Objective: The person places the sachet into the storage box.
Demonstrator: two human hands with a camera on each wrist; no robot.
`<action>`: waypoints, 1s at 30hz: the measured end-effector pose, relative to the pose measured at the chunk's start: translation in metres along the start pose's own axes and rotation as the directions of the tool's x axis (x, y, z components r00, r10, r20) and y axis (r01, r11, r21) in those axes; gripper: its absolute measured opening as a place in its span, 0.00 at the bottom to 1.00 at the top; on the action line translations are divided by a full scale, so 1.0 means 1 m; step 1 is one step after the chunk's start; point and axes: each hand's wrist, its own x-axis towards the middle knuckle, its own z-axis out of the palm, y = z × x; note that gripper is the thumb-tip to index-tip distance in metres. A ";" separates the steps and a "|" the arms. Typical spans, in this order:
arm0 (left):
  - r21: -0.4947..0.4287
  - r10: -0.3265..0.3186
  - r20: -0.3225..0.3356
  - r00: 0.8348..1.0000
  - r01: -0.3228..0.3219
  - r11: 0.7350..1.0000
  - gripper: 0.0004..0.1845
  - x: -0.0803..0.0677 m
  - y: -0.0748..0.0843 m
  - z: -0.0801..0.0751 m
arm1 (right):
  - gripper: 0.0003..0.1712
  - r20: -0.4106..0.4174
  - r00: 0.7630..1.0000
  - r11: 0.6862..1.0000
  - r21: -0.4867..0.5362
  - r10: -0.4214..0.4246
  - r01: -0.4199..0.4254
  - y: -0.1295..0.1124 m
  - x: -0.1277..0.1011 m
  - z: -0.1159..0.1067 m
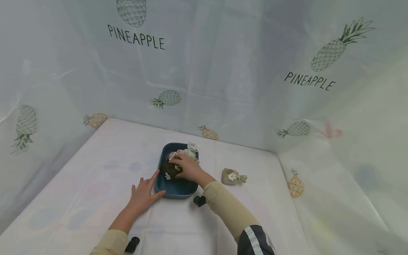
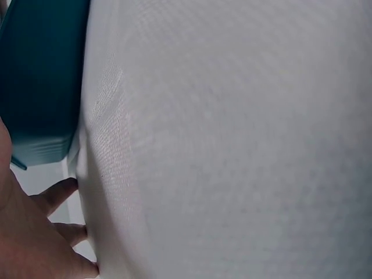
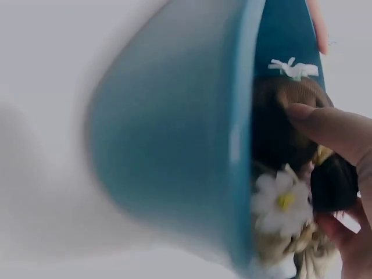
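A dark blue rectangular tub sits on the table. My right hand reaches in over its right side and grips a dark brown pouch. In the right wrist view the thumb lies across this pouch, which carries a small white bow. Close below it is a beige pouch with a white daisy. My left hand has its fingers spread at the tub's near left corner, with fingertips right at the wall. White and pink pouches fill the tub's far end, partly hidden by my right hand.
To the right of the tub lies a beige pouch with a white flower. A black heart-shaped piece shows beside my right forearm. Another black piece is by my left sleeve. A pineapple-print curtain surrounds the table.
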 end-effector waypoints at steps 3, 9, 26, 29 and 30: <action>-0.001 0.000 -0.003 1.000 0.000 1.000 0.49 0.000 -0.002 0.000 | 0.38 -0.062 0.998 1.000 0.030 -0.002 0.004 0.005 -0.012 -0.003; 0.004 -0.009 -0.001 1.000 0.009 1.000 0.49 -0.001 -0.001 -0.002 | 0.36 -0.105 0.992 0.981 0.188 0.066 -0.046 0.018 -0.041 -0.009; 0.000 0.000 -0.009 1.000 0.000 1.000 0.49 0.001 0.001 0.002 | 0.32 -0.163 0.935 0.875 0.431 0.315 -0.220 0.062 -0.127 -0.001; 0.001 0.004 -0.009 1.000 -0.004 1.000 0.49 0.001 0.001 0.003 | 0.32 -0.156 0.905 0.832 0.478 0.397 -0.282 0.068 -0.140 0.000; 0.005 0.002 -0.007 1.000 -0.002 1.000 0.49 0.001 0.002 0.003 | 0.32 -0.155 0.894 0.814 0.498 0.421 -0.298 0.070 -0.144 0.001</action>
